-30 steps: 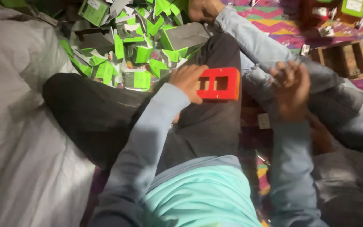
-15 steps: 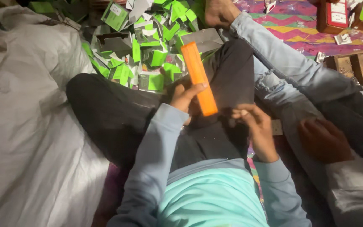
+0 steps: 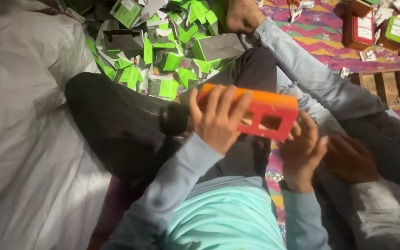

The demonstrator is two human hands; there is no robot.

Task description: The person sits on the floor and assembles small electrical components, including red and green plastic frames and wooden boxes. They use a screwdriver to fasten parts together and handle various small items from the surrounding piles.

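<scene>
Change: since half a second ago the orange box (image 3: 260,113) has swung from standing on end to lying nearly level across my view, and both hands have closed in on it.
Left grip: my left hand (image 3: 216,118) wraps the box's left end, fingers (image 3: 223,99) curled over its top edge, thumb out of sight behind; it is closed firmly on the box.
Right grip: my right hand (image 3: 302,148) comes up from below at the box's right end, fingertips (image 3: 307,124) pressing its lower edge; whether it truly clamps or only props the box I cannot tell.
Box: orange on top, red on the face turned to me, with two rectangular cut-out windows in that face; it hangs above my lap, tilted slightly down to the right.
Below the grip: my black trouser leg (image 3: 116,120) crosses left of the left hand; my pale blue sleeve (image 3: 172,185) and turquoise shirt (image 3: 218,222) lie nearer the camera.
Beyond the grip: a heap of green and grey flattened cartons (image 3: 167,51) spreads past the left hand.
Right of the grip: another person's hand (image 3: 353,157) rests just beside my right hand, their grey-blue trouser leg (image 3: 311,74) running up past the box.
Further right: a wooden tray (image 3: 385,85) sits on a patterned mat (image 3: 320,37).
Left of the grip: a white sack (image 3: 19,139) fills that side.
</scene>
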